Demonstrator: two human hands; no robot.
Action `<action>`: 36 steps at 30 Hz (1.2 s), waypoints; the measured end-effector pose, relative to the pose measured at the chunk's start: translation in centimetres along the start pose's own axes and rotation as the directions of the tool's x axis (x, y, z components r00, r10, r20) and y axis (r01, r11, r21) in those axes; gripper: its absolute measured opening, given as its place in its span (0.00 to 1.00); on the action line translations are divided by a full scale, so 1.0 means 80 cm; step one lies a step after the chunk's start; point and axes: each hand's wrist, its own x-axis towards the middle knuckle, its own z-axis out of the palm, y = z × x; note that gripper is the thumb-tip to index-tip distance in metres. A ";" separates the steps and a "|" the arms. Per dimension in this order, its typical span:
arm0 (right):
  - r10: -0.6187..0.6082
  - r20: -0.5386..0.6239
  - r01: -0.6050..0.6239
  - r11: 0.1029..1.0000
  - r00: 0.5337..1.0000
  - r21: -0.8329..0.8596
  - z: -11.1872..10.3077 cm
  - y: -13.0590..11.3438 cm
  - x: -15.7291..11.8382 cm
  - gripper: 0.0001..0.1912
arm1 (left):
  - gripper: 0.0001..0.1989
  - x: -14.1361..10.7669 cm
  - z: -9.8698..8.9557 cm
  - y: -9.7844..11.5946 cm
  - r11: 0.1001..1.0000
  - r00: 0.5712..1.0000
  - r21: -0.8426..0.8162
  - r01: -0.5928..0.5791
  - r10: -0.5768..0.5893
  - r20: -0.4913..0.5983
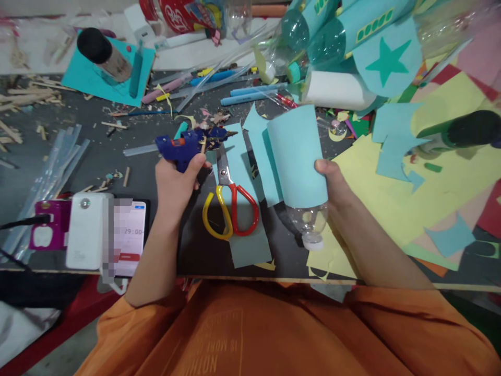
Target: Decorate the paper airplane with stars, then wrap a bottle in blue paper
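Observation:
My left hand (180, 180) is closed around the handle of a blue hot glue gun (180, 146), its nozzle pointing right. In my right hand (332, 180) is a clear plastic bottle (311, 219), cap end toward me, with light blue paper (297, 156) wrapped about it. A loose flap of that paper (264, 156) sticks out on the bottle's left side. Between my hands, scissors (224, 175) with one yellow and one red handle lie on a strip of paper. Most of my right fingers are hidden behind the bottle.
Clear glue sticks (55, 177), a white power bank (86, 230) and a phone (131, 235) lie at left. Light blue markers (250, 96) and paper-wrapped bottles (332, 36) are at the back. Yellow paper sheets (371, 183) and a dark-capped bottle (462, 130) cover the right.

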 end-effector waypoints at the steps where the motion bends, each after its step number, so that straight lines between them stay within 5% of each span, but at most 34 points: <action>1: -0.002 -0.015 0.003 1.000 1.000 0.026 0.000 0.001 0.001 0.38 | 0.17 -0.001 -0.001 0.001 0.999 1.000 -0.032 -0.008 0.007 -0.020; 9: -0.107 -0.185 0.129 0.986 0.977 0.107 -0.006 0.011 0.009 0.31 | 0.21 -0.013 -0.005 -0.005 0.998 0.982 -0.024 0.056 -0.051 0.181; 19: -0.125 -0.126 0.136 0.988 0.984 0.079 -0.013 0.017 0.015 0.27 | 0.20 -0.010 -0.004 0.002 0.989 0.948 0.148 -0.013 -0.035 0.315; 28: -0.019 -0.227 0.063 0.980 0.974 0.187 0.006 0.000 0.001 0.30 | 0.19 -0.007 -0.002 -0.006 0.987 0.957 0.159 -0.025 -0.022 0.289; 36: -0.008 -0.195 0.036 0.990 0.981 0.138 0.001 0.003 0.002 0.34 | 0.20 -0.007 -0.001 -0.004 0.986 0.976 0.163 -0.019 -0.017 0.217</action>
